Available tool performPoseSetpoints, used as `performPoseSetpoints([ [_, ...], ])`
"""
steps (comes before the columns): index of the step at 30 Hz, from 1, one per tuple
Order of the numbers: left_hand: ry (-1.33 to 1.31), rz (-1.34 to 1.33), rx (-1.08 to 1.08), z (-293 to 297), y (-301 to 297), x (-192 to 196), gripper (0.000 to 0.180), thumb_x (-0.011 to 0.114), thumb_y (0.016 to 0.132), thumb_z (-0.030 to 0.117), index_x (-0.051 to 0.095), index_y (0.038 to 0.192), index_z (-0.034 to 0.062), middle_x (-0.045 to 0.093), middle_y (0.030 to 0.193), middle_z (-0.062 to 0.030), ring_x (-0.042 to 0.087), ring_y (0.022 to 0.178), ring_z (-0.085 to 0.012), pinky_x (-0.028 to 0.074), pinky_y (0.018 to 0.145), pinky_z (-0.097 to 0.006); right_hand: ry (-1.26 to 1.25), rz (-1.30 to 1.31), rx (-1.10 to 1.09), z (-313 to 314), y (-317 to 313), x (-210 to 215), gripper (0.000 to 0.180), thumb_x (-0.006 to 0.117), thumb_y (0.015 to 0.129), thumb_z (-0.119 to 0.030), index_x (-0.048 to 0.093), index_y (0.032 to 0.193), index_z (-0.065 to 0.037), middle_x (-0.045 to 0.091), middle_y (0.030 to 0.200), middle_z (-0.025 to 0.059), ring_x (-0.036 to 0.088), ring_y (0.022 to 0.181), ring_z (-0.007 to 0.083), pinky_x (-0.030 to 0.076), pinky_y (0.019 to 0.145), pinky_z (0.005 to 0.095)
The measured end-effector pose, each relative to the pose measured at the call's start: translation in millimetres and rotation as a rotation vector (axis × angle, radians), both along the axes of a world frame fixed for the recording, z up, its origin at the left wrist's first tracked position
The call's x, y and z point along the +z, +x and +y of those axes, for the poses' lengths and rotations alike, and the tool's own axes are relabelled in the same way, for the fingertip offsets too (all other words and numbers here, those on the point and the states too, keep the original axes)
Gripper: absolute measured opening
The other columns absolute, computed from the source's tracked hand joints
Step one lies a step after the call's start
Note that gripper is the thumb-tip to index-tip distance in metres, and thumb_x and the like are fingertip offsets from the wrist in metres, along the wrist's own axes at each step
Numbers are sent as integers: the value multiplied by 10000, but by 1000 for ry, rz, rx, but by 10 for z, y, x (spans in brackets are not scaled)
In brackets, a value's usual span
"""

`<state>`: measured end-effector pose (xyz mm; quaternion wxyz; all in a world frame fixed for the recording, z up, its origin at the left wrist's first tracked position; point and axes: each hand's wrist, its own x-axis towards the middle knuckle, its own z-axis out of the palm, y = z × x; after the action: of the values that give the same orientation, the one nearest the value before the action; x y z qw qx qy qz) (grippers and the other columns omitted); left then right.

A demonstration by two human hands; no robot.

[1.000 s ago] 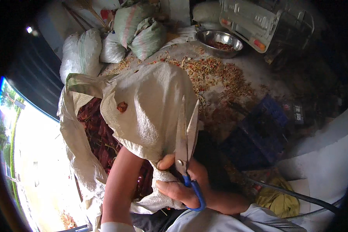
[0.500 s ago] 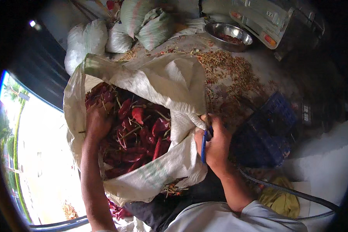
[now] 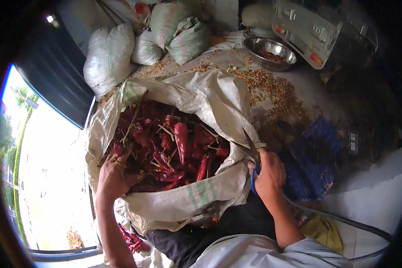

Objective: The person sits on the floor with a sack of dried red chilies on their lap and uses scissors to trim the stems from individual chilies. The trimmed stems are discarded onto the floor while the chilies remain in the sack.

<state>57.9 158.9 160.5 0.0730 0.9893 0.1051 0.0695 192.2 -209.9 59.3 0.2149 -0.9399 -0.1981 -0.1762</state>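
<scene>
The sack [image 3: 196,196] gapes between the person's knees, full of dried red chillies [image 3: 174,149]. The left hand [image 3: 114,172] digs in, fingers curled among them; the right hand [image 3: 268,174] pins the rim, fingers closed around blue-handled scissors [image 3: 253,163].

Chillies [image 3: 174,147] fill the open sack [image 3: 201,196] in front of the person. Behind it lie tied sacks [image 3: 111,53], with a bowl [image 3: 272,52] to their right. A crate [image 3: 312,161] sits right of the open sack.
</scene>
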Motion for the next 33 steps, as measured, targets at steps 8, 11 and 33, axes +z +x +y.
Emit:
performPoseSetpoints([
  [8, 163, -148, -9, -470, 8, 303, 771, 824, 626, 394, 617, 1299, 79, 591, 1326, -126, 461, 1310, -363, 345, 1082, -481, 92, -8, 265, 47, -592, 148, 497, 754, 785, -213, 567, 1230, -94, 565, 954, 156, 555, 883, 373, 433, 772, 485],
  [11, -60, -350, -22, -479, 57, 228, 633, 787, 703, 348, 637, 1238, 45, 639, 1193, -170, 568, 1130, -387, 443, 969, -446, 89, -46, 345, 141, -795, 65, 566, 783, 725, -197, 570, 1246, -135, 563, 1045, 137, 551, 929, 355, 427, 805, 480],
  [33, -1046, -626, 357, -1269, -725, -117, 922, 458, 774, -110, 56, 1578, 95, 699, 1018, -188, 668, 722, -165, 493, 597, -244, 536, 797, 681, 415, -1269, -231, 518, 831, 777, -263, 612, 1190, -41, 640, 769, 141, 616, 656, 256, 498, 617, 362],
])
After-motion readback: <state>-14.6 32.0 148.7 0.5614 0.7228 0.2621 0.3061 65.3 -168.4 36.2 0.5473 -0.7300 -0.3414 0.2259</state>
